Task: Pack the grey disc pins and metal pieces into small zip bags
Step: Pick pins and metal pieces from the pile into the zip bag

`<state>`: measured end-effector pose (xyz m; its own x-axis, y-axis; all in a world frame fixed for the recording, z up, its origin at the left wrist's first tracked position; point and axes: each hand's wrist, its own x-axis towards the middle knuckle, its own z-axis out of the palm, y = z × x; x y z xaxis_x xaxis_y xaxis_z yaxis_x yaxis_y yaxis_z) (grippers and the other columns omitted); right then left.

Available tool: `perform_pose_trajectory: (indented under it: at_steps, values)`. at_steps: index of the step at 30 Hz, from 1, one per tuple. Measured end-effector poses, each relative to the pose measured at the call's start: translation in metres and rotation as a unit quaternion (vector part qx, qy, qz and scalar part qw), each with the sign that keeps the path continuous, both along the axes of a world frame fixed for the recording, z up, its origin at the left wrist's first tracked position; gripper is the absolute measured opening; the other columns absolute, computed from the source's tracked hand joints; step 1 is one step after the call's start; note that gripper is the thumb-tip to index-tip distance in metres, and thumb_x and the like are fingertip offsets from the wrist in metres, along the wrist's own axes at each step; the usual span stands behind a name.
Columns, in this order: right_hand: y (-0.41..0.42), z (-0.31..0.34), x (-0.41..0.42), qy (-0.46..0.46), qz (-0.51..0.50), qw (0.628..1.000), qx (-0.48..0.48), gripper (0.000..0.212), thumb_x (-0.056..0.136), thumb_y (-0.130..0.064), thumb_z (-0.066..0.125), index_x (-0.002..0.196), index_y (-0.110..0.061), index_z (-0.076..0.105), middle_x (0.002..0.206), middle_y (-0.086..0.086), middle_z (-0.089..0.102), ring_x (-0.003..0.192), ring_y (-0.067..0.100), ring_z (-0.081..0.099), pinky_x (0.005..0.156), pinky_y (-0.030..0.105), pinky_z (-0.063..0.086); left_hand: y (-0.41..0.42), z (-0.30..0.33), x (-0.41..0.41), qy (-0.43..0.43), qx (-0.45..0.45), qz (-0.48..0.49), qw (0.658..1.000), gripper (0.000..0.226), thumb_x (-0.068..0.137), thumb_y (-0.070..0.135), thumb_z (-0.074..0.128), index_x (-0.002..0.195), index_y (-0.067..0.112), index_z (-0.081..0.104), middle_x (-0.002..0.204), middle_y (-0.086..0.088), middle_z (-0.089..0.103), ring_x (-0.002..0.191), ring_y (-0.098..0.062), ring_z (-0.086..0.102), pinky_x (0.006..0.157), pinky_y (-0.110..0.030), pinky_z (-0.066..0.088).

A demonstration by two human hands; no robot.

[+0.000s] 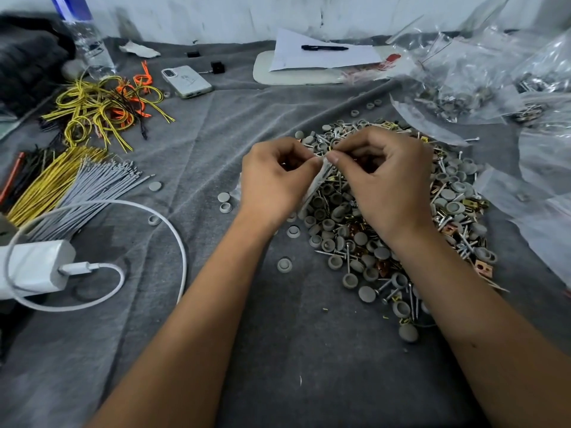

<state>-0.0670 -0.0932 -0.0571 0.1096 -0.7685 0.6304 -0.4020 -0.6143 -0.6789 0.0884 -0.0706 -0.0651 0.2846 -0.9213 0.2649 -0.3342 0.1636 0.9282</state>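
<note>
Left hand [272, 177] and right hand [383, 177] pinching one small bag [318, 180] between them, just above the pile [386, 217] of grey discs, screws and clips. Working the mouth, probably opening it. Next: spread it, drop pieces in.

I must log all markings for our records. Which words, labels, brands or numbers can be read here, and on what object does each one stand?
None can be read.
Water bottle label: blurred.
Phone back: a faint drawing, no legible text.
Paper sheet under the pen: no legible writing.
</note>
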Motion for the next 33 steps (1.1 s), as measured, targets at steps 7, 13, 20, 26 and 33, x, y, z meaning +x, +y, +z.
perform_pose_trajectory:
  at_steps: [7,13,20,26,33]
  values:
    - [0.003,-0.002,0.001,0.018,0.027,0.999,-0.021,0.017,0.086,-0.023,0.083,0.087,-0.008,0.077,0.083,-0.002,0.075,0.077,0.010,0.071,0.069,0.035,0.059,-0.002,-0.002,-0.001,0.067,-0.019,0.003,0.998,0.013,0.090,0.007,0.075,0.077,0.004,0.071,0.052,0.003,0.057,0.046,-0.010,0.047,0.049,-0.022,0.035]
    - [0.002,0.000,0.002,0.080,0.068,0.994,-0.041,0.009,0.087,-0.017,0.081,0.095,-0.013,0.081,0.095,-0.008,0.074,0.092,0.010,0.069,0.088,0.039,0.054,-0.003,-0.002,0.001,0.125,-0.035,0.025,0.991,0.012,0.088,0.008,0.076,0.078,0.007,0.071,0.060,-0.004,0.062,0.047,-0.010,0.050,0.048,-0.021,0.038]
    - [0.001,0.004,-0.001,0.088,0.102,0.991,-0.014,0.014,0.090,-0.018,0.078,0.102,-0.012,0.079,0.103,-0.002,0.071,0.096,0.005,0.063,0.084,0.022,0.050,-0.006,-0.001,0.010,0.158,-0.055,0.079,0.983,0.018,0.087,0.011,0.076,0.070,0.015,0.070,0.060,-0.003,0.062,0.051,-0.012,0.051,0.055,-0.026,0.041]
    - [0.004,0.011,-0.010,0.287,0.201,0.932,0.099,0.028,0.070,-0.059,0.081,0.075,-0.032,0.076,0.103,-0.008,0.058,0.109,0.017,0.045,0.099,0.041,0.040,-0.008,-0.001,0.013,0.159,-0.052,0.104,0.980,0.024,0.090,0.005,0.074,0.068,0.014,0.067,0.056,0.003,0.058,0.048,-0.007,0.047,0.052,-0.022,0.041]
    - [0.012,0.018,-0.006,0.447,0.212,0.859,0.132,0.029,0.064,-0.067,0.083,0.080,-0.044,0.076,0.112,-0.011,0.044,0.120,0.015,0.027,0.108,0.046,0.021,-0.008,0.000,0.013,0.160,-0.041,0.112,0.980,0.026,0.088,0.007,0.076,0.066,0.017,0.067,0.057,0.002,0.058,0.052,-0.011,0.046,0.054,-0.025,0.039]
